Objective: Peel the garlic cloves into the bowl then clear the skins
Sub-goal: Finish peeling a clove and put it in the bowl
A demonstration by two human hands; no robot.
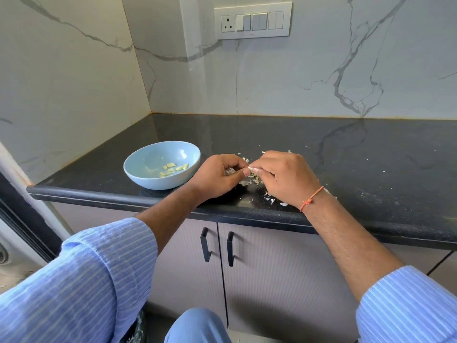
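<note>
Pale blue, black and veined white.

The bowl (148, 179) is pale blue and glossy, with pale yellow-green cloves (174, 169) inside. The counter (346, 154) is black with fine pale speckles and carries whitish skins (249, 180). The wall (272, 78) is white marble-look with grey veins, and the switch plate (252, 20) on it is white. Both sleeves (81, 276) are light blue with thin white stripes. The thread (311, 198) on the right wrist is orange. The cabinet doors (284, 268) are grey-beige with black handles (205, 247).
</note>
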